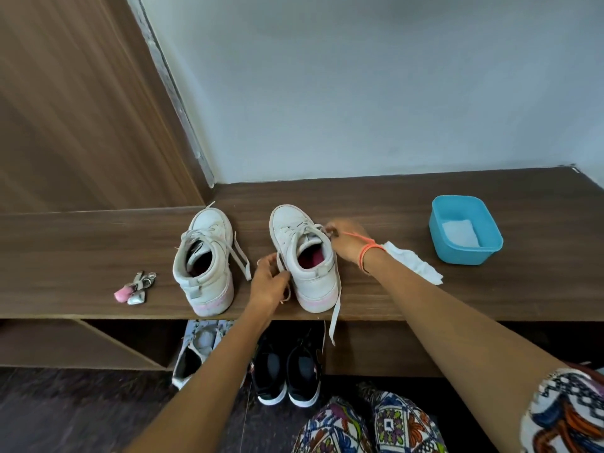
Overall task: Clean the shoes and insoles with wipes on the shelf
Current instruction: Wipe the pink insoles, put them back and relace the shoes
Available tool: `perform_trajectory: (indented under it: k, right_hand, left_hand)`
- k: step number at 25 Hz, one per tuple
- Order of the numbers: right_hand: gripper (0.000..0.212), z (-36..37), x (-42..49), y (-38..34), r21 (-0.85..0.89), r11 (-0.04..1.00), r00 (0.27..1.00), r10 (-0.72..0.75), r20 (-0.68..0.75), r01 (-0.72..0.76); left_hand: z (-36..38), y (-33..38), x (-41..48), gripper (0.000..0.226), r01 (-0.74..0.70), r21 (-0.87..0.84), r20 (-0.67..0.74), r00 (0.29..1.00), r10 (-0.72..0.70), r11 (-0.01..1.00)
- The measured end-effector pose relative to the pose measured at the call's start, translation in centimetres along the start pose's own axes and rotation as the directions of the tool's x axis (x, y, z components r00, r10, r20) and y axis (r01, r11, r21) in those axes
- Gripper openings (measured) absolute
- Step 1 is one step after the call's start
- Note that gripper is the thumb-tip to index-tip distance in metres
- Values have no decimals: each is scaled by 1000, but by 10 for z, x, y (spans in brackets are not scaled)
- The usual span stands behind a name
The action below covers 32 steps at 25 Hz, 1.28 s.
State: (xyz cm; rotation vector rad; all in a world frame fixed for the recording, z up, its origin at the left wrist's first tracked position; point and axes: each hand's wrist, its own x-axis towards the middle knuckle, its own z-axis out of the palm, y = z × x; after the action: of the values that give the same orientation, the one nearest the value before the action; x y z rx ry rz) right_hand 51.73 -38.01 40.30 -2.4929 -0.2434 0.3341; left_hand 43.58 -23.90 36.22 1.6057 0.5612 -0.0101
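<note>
Worked on now: the right-hand white sneaker (307, 256), upright near the front edge of the dark wood-grain shelf (425, 299), toe to the wall, deep-pink insole (313, 259) in place. At its near side, left hand (269, 282), fingers curled, pinching a flat lace (280, 259). At the eyelets, right hand (346, 243), fingertips seemingly pinched on the lacing too, though blurred there. Probably loosening the lacing to free the insole. Just beside it, not touching: the second sneaker (206, 256), laces slack, sole tinged pink. Behind the right wrist, a crumpled white wipe (415, 261), limp, within easy reach. Farther right, a rounded blue plastic tub (439, 223) holding a folded wipe (461, 232). Far left, a small bunch of keys (135, 287).
</note>
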Motion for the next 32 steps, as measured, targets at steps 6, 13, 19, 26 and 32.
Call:
perform_trajectory:
  k: [6, 13, 19, 26, 32]
  right_hand:
    - [38, -30, -20, 19, 379, 921, 987, 137, -89, -94]
    - [47, -78, -25, 8, 827, 556, 967, 244, -67, -83]
    - [33, -105, -29, -34, 935, 354, 995, -104, 4, 34]
    - [34, -122, -35, -107, 686, 691, 972, -209, -110, 226]
    - [15, -102, -18, -106, 470, 842, 959, -179, -220, 265]
  left_hand:
    - [-27, 20, 10, 34, 25, 192, -30, 999, -20, 981]
    - [-50, 92, 2, 30, -63, -100, -126, 991, 50, 993]
    - [-47, 131, -5, 30, -192, 95, -143, 968, 204, 977]
    - [-44, 135, -10, 30, -314, 211, -132, 929, 346, 926]
    - [-46, 141, -13, 30, -198, -156, -127, 976, 179, 968]
